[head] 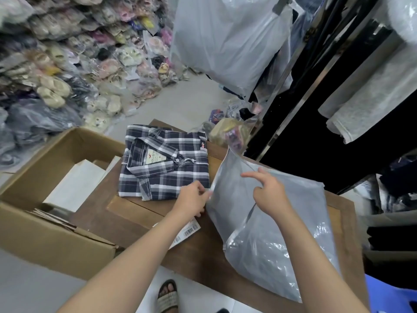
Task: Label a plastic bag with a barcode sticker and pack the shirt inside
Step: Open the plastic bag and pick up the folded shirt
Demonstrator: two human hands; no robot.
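Observation:
A folded navy and white plaid shirt (164,161) lies on the wooden table (135,213), collar up. To its right lies a grey plastic bag (270,236), its near-left edge lifted. My left hand (191,199) pinches that edge of the bag beside the shirt's lower corner. My right hand (268,190) rests on top of the bag, with its fingers curled into the plastic and the index finger stretched out. A strip of barcode stickers (188,231) lies on the table, partly hidden under my left forearm.
An open cardboard box (56,199) with white sheets inside stands left of the table. Bagged goods are piled along the far left. A large grey plastic sack (225,41) hangs behind. Dark clothes hang on a rack at the right. My sandalled foot (168,297) is below the table edge.

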